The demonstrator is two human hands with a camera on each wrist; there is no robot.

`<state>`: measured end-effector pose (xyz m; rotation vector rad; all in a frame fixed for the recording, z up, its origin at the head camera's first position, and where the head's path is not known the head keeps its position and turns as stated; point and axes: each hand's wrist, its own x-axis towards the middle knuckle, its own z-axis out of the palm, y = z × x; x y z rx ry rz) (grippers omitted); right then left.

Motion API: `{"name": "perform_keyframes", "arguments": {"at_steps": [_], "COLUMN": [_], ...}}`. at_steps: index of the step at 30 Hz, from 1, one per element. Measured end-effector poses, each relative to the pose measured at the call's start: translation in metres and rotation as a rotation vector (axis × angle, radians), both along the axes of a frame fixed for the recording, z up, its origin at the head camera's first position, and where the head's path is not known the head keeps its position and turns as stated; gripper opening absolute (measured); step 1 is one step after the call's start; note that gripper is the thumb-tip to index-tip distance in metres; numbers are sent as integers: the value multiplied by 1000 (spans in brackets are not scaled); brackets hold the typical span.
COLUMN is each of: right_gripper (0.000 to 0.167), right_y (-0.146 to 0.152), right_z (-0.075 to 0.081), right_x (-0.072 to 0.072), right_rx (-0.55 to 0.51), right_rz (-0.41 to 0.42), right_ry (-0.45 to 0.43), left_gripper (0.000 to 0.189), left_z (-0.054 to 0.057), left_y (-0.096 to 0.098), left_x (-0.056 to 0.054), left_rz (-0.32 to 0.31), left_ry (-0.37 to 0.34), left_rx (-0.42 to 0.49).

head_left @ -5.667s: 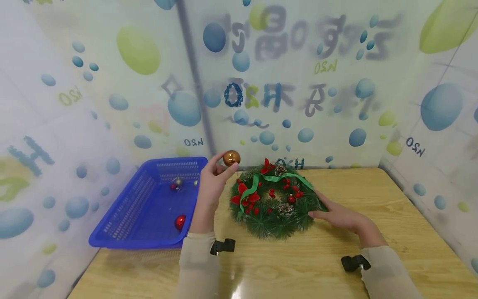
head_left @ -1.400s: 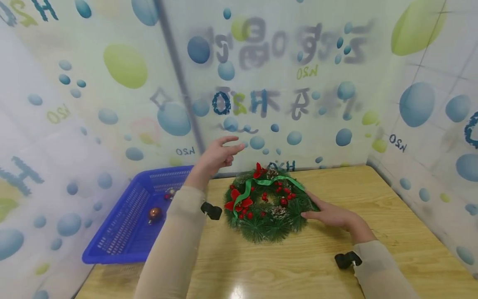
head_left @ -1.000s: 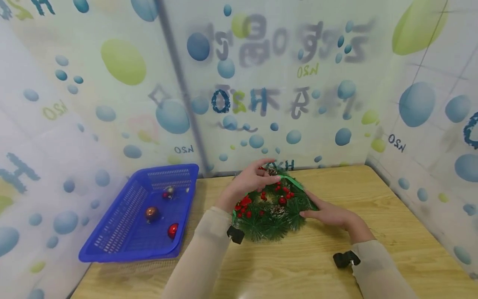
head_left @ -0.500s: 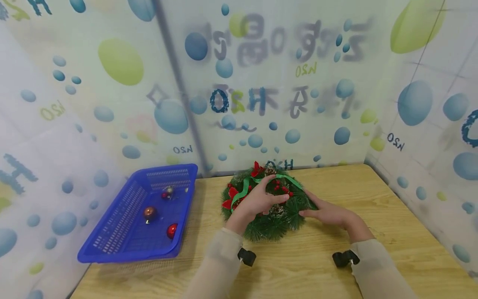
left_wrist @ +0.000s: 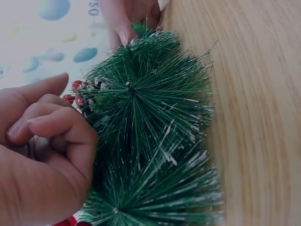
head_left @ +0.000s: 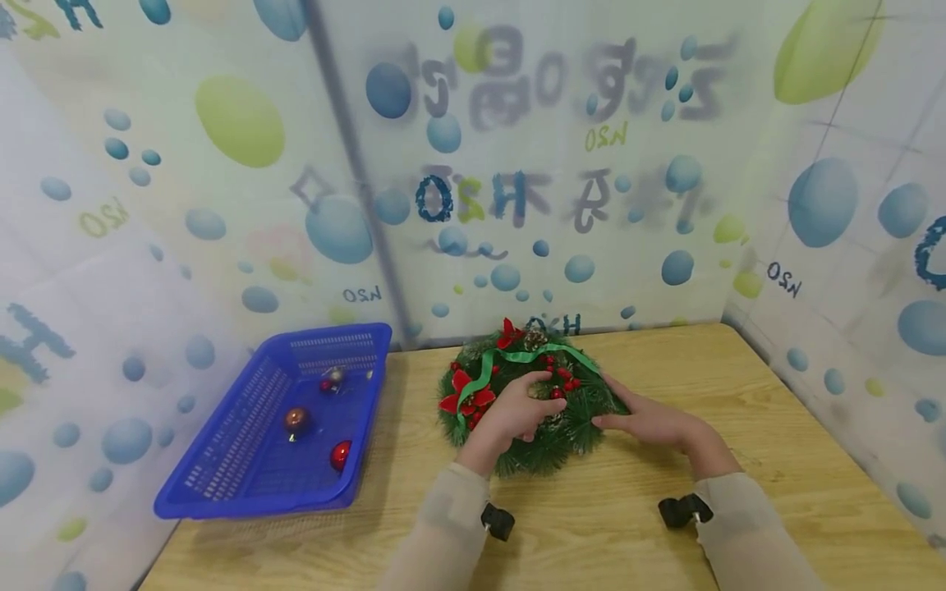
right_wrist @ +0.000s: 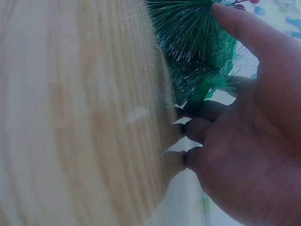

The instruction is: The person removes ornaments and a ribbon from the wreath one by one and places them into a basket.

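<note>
A green pine wreath (head_left: 535,460) with red flowers (head_left: 467,396), berries, pinecones and a green ribbon (head_left: 526,356) lies on the table. My left hand (head_left: 513,414) is over its middle, thumb and index finger apart, holding nothing. In the left wrist view, the other fingers of that left hand (left_wrist: 51,150) are curled beside the needles. My right hand (head_left: 654,423) grips the wreath's right edge. The right wrist view shows the thumb on the needles and the fingers by the frayed ribbon end (right_wrist: 207,87), some touching the table.
A blue plastic basket (head_left: 251,510) stands on the left of the wooden table (head_left: 591,525). In it lie a copper-brown bauble (head_left: 297,421), a red bauble (head_left: 340,455) and smaller ornaments (head_left: 334,379). Patterned curtains (head_left: 473,164) hang behind and at both sides.
The copper-brown bauble, earlier in my left hand, now lies in the basket. My left hand has moved right and down over the wreath. The right hand has stayed at the wreath's edge.
</note>
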<state>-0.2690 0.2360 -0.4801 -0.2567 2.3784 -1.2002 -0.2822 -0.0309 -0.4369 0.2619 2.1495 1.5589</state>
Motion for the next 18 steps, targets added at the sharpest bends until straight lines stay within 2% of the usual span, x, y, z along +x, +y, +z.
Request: {"name": "perform_keyframes", "arguments": {"at_steps": [5,10,18], "right_gripper": [105,104,104], "right_y": [1,2,1], "right_z": [-2,-3,-3], "right_x": [0,-1,-1], "right_rx": [-12,-23,-27], "right_rz": [2,3,4], "right_ry": [3,8,9], "left_gripper": [57,55,50], "left_z": [-2,0,1], "left_y": [4,9,12], "left_x": [1,2,1], "left_rz": [34,77,82], "left_ry": [0,5,7], "left_rx": [5,-50,-79]}}
